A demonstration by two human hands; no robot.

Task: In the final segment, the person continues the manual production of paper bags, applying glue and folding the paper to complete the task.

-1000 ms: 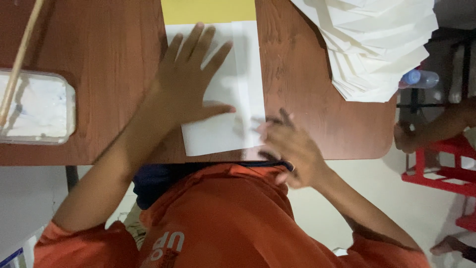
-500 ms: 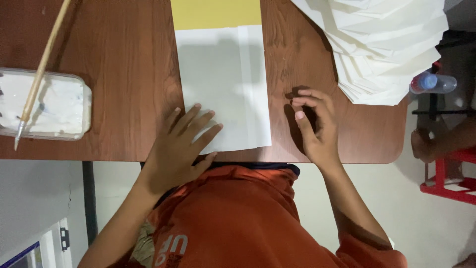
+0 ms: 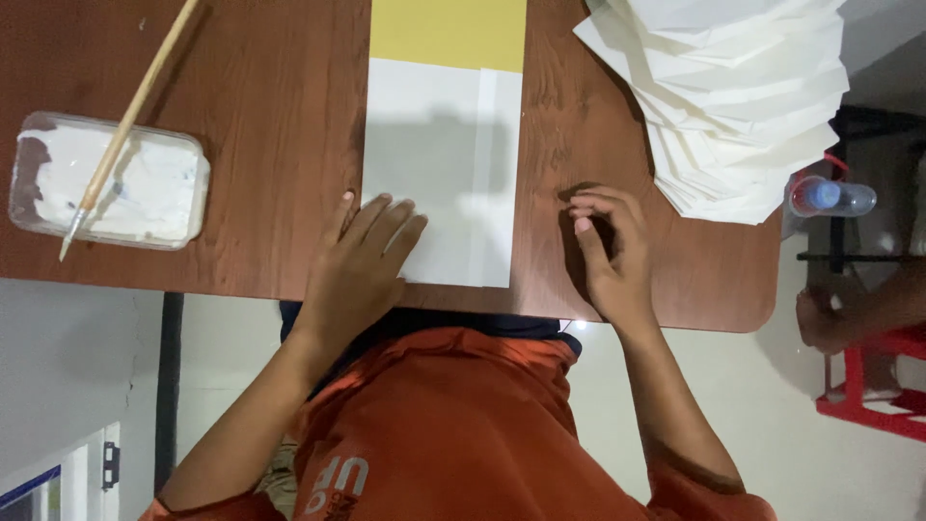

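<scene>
Brown wood-grain table [image 3: 241, 116] fills the upper part of the view, its near edge running across at about 6 o'clock from the sheets. At the centre lies a white sheet of paper [image 3: 434, 164] with a narrow folded strip along its right side, and a yellow sheet [image 3: 449, 34] shows above it at 12 o'clock. The left hand [image 3: 362, 260] lies flat and open, fingers spread a little, on the sheet's lower left corner; half a second ago it sat lower on that corner, and a second ago it was pressed over the middle of the paper, so the smoothing stroke looks finished and the sheet is now merely pinned. The right hand [image 3: 608, 246] rests on bare wood at 3 o'clock from the sheet, fingers loosely curled and holding nothing, having moved out from the paper's lower edge. Farther out at 9 o'clock, a clear rectangular tub [image 3: 164, 188] holds white paste, with a wooden-handled brush [image 3: 130, 121] lying slanted across it. At 2 o'clock sits a fanned stack of folded white papers [image 3: 733, 96], and a plastic bottle [image 3: 830, 198] lies beyond the table's edge.
</scene>
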